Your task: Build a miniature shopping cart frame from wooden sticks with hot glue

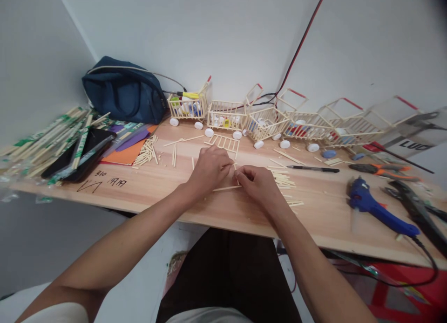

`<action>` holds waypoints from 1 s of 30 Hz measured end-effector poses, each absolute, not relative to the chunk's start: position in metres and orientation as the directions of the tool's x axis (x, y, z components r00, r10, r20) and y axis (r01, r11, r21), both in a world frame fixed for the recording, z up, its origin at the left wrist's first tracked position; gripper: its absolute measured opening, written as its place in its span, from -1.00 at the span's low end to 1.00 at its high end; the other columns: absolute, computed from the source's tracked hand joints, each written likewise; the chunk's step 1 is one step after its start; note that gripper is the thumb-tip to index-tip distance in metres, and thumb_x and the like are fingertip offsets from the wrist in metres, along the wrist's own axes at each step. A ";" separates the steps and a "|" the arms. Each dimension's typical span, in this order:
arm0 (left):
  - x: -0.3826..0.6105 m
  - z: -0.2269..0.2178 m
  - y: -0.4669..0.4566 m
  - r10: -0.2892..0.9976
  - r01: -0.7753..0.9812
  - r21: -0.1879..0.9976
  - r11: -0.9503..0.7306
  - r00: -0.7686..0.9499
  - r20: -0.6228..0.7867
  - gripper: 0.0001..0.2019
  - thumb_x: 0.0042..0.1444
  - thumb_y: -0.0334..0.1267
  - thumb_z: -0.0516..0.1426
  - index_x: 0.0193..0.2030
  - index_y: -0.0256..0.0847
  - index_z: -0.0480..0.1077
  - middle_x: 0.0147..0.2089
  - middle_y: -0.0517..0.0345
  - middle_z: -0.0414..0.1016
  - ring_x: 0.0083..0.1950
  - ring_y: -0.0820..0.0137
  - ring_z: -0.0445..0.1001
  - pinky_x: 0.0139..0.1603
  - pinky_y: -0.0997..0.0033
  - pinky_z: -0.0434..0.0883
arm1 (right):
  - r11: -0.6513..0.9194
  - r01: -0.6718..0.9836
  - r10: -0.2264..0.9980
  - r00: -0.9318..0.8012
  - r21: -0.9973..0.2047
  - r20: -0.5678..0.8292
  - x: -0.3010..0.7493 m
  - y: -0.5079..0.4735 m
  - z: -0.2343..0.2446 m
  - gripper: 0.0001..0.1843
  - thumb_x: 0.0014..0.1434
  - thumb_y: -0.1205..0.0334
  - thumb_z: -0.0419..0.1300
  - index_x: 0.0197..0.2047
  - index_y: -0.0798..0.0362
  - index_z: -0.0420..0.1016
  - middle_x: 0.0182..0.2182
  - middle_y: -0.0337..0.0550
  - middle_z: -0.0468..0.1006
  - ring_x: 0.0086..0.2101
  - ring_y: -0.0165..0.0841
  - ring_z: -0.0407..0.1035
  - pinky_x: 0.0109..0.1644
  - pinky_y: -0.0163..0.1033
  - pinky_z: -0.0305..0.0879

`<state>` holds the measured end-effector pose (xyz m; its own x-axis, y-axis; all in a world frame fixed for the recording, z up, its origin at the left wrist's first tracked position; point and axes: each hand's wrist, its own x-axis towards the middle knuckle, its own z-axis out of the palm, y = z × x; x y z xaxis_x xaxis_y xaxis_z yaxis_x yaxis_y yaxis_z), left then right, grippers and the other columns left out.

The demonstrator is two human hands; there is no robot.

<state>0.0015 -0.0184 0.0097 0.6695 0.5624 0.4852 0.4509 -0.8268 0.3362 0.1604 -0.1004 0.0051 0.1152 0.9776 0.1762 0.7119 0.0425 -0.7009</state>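
My left hand (212, 167) rests on the table with its fingers bent and pressed down. What lies under its fingertips is mostly hidden. Close beside it, my right hand (259, 183) pinches a short thin wooden stick between thumb and forefinger. A longer wooden stick (225, 188) lies flat on the table just in front of the fingertips, touching or nearly touching the pinched piece. Behind my left hand is a ladder-like stick panel (223, 142) with several crossbars. To the right of my right hand lies a pile of cut sticks (283, 178).
Several stick-built miniature carts (226, 117) with white wheels line the wall. At right are a blue glue gun (379, 209), orange-handled pliers (384, 169) and a black pen (312, 168). At left are a blue bag (124, 92), packaged chopsticks (52, 136) and more cut sticks (148, 151).
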 end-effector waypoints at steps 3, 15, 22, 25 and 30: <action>0.001 0.010 -0.018 0.555 0.450 0.325 -0.832 0.672 0.490 -0.75 0.18 -0.40 0.08 -0.34 -0.16 0.60 -0.30 0.09 0.58 -0.14 0.26 0.41 -0.07 0.20 0.26 | 0.044 0.716 0.978 0.111 -0.697 0.177 0.161 -0.100 0.005 -0.74 0.13 0.22 0.09 -0.55 0.04 0.46 -0.62 -0.28 0.42 -0.53 -0.42 0.24 -0.37 -0.30 0.08; 0.001 0.007 -0.016 0.522 0.444 0.279 -0.852 0.682 0.512 -0.77 0.18 -0.40 0.09 -0.34 -0.17 0.59 -0.33 0.11 0.56 -0.16 0.26 0.40 -0.09 0.21 0.23 | 0.057 0.722 0.973 0.113 -0.690 0.200 0.161 -0.099 0.002 -0.74 0.11 0.21 0.08 -0.54 0.04 0.49 -0.62 -0.27 0.43 -0.53 -0.42 0.25 -0.39 -0.31 0.07; 0.001 0.006 -0.015 0.520 0.446 0.269 -0.853 0.686 0.509 -0.77 0.18 -0.40 0.09 -0.34 -0.17 0.59 -0.33 0.10 0.56 -0.16 0.26 0.39 -0.09 0.22 0.24 | 0.062 0.725 0.971 0.116 -0.686 0.210 0.162 -0.099 0.001 -0.74 0.11 0.21 0.09 -0.54 0.04 0.50 -0.62 -0.27 0.45 -0.54 -0.42 0.26 -0.39 -0.32 0.07; 0.001 0.006 -0.016 0.517 0.440 0.274 -0.855 0.686 0.512 -0.77 0.18 -0.41 0.10 -0.34 -0.18 0.59 -0.33 0.10 0.56 -0.17 0.27 0.40 -0.09 0.22 0.24 | 0.065 0.727 0.969 0.118 -0.683 0.218 0.162 -0.099 0.001 -0.73 0.12 0.21 0.09 -0.54 0.04 0.49 -0.63 -0.27 0.45 -0.54 -0.42 0.25 -0.39 -0.31 0.06; 0.002 0.005 -0.016 0.517 0.447 0.266 -0.854 0.682 0.517 -0.76 0.18 -0.42 0.08 -0.34 -0.17 0.59 -0.34 0.11 0.55 -0.17 0.27 0.39 -0.09 0.23 0.24 | 0.068 0.732 0.969 0.111 -0.678 0.218 0.162 -0.099 0.001 -0.74 0.11 0.22 0.09 -0.54 0.04 0.50 -0.63 -0.27 0.45 -0.54 -0.42 0.25 -0.39 -0.31 0.07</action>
<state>0.0019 -0.0158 0.0054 0.6822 0.5172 0.5168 0.4466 -0.8544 0.2656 0.1617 -0.0991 0.0007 0.1114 0.9695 0.2184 0.7323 0.0685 -0.6775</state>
